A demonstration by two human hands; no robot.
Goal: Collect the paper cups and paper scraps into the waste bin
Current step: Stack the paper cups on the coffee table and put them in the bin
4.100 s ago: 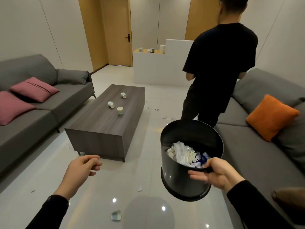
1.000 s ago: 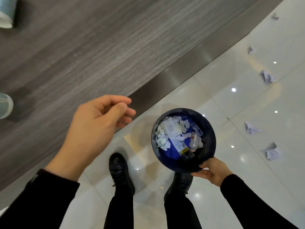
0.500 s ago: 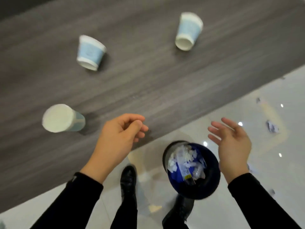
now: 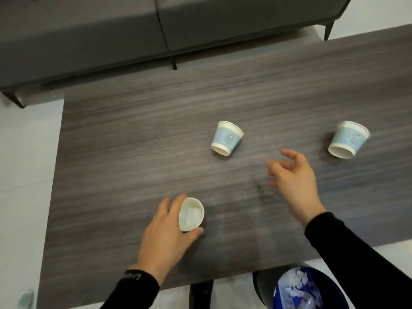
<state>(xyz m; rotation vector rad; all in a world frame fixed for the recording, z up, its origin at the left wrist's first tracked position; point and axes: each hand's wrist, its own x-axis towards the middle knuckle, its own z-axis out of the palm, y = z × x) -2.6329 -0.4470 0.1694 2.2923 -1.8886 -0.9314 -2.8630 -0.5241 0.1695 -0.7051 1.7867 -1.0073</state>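
Three paper cups are on the dark wooden table (image 4: 133,152). My left hand (image 4: 166,233) wraps around the nearest cup (image 4: 191,214), seen from above by its white opening. Two light-blue cups lie tipped over: one (image 4: 227,138) at the middle, one (image 4: 349,139) at the right. My right hand (image 4: 294,177) hovers between them with fingers spread, holding nothing. The black waste bin (image 4: 263,286) stands on the floor at the table's near edge, under my right forearm, filled with paper scraps (image 4: 296,286).
A grey sofa (image 4: 111,30) runs along the far side of the table, its legs on the pale tiled floor (image 4: 22,163). My shoe (image 4: 200,293) shows at the bottom beside the bin.
My left hand reached forward and closed around the near cup. My right hand moved off the bin and out over the table. The view shifted toward the table.
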